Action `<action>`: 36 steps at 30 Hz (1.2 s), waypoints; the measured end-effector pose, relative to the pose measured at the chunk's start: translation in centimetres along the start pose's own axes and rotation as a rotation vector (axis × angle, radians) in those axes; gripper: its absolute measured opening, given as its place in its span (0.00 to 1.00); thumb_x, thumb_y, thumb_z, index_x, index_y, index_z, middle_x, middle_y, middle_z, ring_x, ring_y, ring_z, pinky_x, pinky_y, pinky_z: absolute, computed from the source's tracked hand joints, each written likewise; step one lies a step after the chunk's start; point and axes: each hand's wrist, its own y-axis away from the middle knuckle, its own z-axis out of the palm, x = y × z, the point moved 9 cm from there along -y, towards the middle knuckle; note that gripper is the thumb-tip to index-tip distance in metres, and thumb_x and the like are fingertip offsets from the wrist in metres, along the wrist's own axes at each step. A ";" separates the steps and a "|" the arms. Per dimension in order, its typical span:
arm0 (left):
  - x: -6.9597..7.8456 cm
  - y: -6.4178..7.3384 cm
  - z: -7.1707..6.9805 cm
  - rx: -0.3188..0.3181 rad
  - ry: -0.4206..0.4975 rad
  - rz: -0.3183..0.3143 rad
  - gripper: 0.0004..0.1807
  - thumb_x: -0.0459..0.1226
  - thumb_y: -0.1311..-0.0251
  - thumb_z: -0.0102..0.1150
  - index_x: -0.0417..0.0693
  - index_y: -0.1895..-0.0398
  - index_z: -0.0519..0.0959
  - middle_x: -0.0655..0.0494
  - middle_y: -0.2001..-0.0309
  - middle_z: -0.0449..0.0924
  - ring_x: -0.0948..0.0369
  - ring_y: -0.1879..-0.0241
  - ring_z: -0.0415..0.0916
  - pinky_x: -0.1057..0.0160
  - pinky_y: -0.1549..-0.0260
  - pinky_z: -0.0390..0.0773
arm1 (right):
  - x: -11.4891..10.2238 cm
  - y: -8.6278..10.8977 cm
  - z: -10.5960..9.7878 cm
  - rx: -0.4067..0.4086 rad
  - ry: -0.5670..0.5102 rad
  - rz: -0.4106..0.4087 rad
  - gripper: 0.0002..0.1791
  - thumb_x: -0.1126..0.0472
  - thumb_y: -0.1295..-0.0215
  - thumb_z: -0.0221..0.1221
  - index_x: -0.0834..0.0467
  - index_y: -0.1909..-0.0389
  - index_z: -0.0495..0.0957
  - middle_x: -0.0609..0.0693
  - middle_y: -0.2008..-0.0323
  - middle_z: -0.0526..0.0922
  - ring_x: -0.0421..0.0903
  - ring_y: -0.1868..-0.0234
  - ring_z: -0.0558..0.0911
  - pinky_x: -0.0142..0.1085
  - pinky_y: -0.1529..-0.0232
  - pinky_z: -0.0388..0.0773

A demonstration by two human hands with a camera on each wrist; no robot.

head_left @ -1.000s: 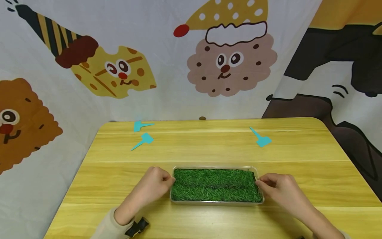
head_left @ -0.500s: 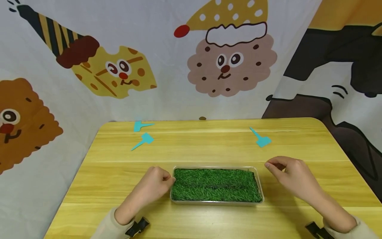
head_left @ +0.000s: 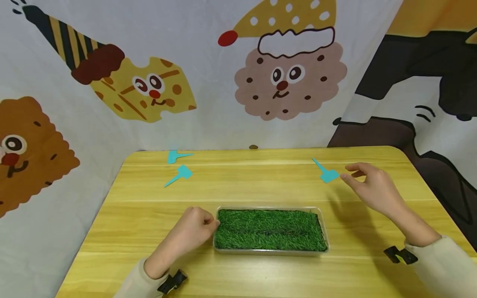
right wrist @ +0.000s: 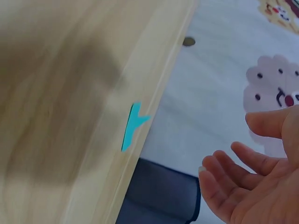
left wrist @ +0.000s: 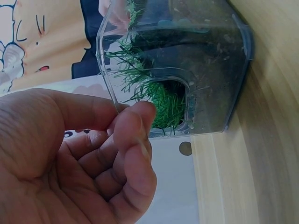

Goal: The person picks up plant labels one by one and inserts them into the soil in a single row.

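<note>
A clear plastic box (head_left: 271, 253) filled with green artificial grass (head_left: 257, 221) stands on the table. With thumb and fingers, my left hand (head_left: 191, 227) pinches the left end of its rim. In the left wrist view, grass blades poke past the box wall (left wrist: 212, 93) beside the fingertips. My right hand (head_left: 376, 188) hovers over the back right of the table, thumb and fingers apart, holding nothing. Just left of its fingertips lies a flat turquoise T-shaped plant label (head_left: 329, 176). The right wrist view shows that label (right wrist: 131, 127) on the table, apart from the hand (right wrist: 254, 175).
Two more turquoise plant labels, one (head_left: 183, 171) nearer and one (head_left: 172, 157) by the back edge, lie at the back left. Behind the wooden table (head_left: 242, 182) hangs a white cloth (head_left: 216, 74) printed with cartoon biscuits.
My right hand has let go of the box's right end, risen and moved back and right to the turquoise label, its fingers spreading. My left hand has kept its pinch on the rim.
</note>
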 end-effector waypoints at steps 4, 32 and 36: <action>-0.1 0.0 0.0 0.001 -0.004 -0.004 0.31 0.31 0.31 0.64 0.55 0.92 0.62 0.69 0.91 0.53 0.71 0.89 0.48 0.72 0.86 0.55 | 1.3 -1.1 0.3 -0.055 0.006 0.045 0.28 0.52 0.20 0.58 0.72 0.35 0.74 0.74 0.42 0.79 0.73 0.47 0.80 0.63 0.59 0.80; -0.2 0.1 0.1 0.001 0.007 -0.016 0.31 0.30 0.31 0.64 0.55 0.92 0.63 0.68 0.91 0.54 0.71 0.89 0.49 0.72 0.86 0.56 | 6.4 -6.5 6.1 -0.382 0.050 0.207 0.45 0.44 0.20 0.54 0.81 0.27 0.56 0.82 0.32 0.63 0.80 0.32 0.63 0.71 0.35 0.65; 0.0 0.1 0.1 0.006 0.015 0.000 0.30 0.30 0.32 0.64 0.54 0.92 0.63 0.68 0.91 0.54 0.71 0.89 0.48 0.72 0.85 0.55 | 6.7 -6.5 6.6 -0.401 0.052 0.230 0.47 0.43 0.21 0.55 0.81 0.26 0.55 0.83 0.32 0.62 0.80 0.32 0.63 0.71 0.36 0.65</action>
